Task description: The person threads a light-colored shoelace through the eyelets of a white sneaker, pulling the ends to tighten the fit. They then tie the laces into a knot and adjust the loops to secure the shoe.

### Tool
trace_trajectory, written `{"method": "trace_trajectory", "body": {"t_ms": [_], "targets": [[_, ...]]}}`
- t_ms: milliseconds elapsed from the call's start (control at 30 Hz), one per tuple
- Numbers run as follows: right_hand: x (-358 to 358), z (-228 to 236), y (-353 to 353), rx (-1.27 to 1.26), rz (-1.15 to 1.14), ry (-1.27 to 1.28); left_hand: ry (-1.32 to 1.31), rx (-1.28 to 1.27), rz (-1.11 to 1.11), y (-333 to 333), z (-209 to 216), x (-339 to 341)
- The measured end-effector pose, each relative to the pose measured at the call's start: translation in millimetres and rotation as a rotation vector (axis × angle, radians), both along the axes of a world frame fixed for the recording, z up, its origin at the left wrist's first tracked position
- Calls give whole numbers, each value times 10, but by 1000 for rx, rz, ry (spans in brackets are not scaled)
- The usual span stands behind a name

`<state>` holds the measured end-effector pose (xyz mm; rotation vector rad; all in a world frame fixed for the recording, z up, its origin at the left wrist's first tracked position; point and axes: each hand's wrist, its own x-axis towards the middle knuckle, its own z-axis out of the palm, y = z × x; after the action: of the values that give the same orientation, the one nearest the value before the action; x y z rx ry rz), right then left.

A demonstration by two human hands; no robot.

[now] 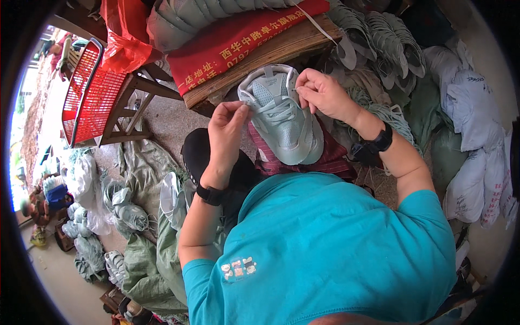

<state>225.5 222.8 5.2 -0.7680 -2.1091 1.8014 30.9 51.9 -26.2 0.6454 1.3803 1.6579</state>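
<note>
A pale mint shoe upper (284, 135) rests in front of my body on dark red striped cloth (338, 154), toe end toward me. Pale laces (277, 111) cross over its tongue (269, 89). My left hand (227, 127) is closed in a pinch at the upper's left eyelet edge, where a lace strand runs to the fingertips. My right hand (327, 98) is at the opposite edge, thumb and forefinger pressed together. What lies between those right fingertips is too small to make out.
Just beyond the upper is a wooden bench (260, 57) with a red printed cloth (238, 40) and a row of stacked uppers (189, 19). A red basket (89, 95) stands at left. White sacks (474, 108) line the right. Bundled uppers (130, 211) lie at lower left.
</note>
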Motion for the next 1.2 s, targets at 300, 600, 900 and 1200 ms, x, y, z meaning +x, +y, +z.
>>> {"method": "trace_trajectory", "body": {"t_ms": [300, 600, 900, 1200], "targets": [[-115, 222, 63, 914, 228, -177, 25, -106, -21, 8, -9, 31], [-314, 297, 203, 1055, 460, -278, 811, -304, -93, 191, 346, 2], [-270, 473, 355, 1319, 562, -152, 1487, -12, -336, 223, 633, -215], [-412, 541, 495, 831, 694, -320, 1331, 56, -466, 241, 436, -462]]}}
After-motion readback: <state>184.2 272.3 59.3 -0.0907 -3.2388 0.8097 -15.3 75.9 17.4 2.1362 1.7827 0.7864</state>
